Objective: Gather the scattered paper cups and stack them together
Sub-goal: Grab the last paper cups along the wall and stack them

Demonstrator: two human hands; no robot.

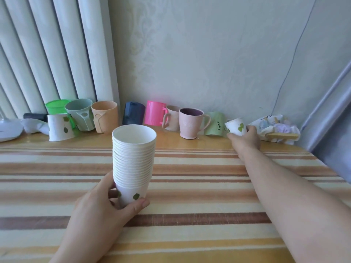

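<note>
Centrally, your left hand [103, 209] grips the stack of paper cups [133, 164] round its lowest cup, thumb across the front and fingers curled behind, holding it upright above the striped tablecloth [190, 196] toward the tabletop's near edge. Rims nest closely; green leaf prints show on the bottom cup.

Item two: a single paper cup [236, 126] with a green leaf, tilted, at the far right of the tabletop's back edge. Your right hand [245, 138] holds it, fingers curled round its side; whether it is lifted clear of the surface cannot quite be made out.

Item three: another leaf-printed paper cup [59, 127], standing mouth-down toward the far left corner, untouched.

Along the back edge, left to right: a green plastic cup [56, 107], a grey-green cup [80, 116], an orange cup [104, 115], a dark blue cup [133, 113], a bright pink mug [154, 112], a pale pink mug [171, 117], a second pink mug with a dark inside [190, 122], and a green cup marked SMILE [215, 123] lying just beside the held cup.

Far right corner: a crumpled heap of wrappers [275, 128]. Far left corner: a white object [9, 130], cut off by the frame.
</note>
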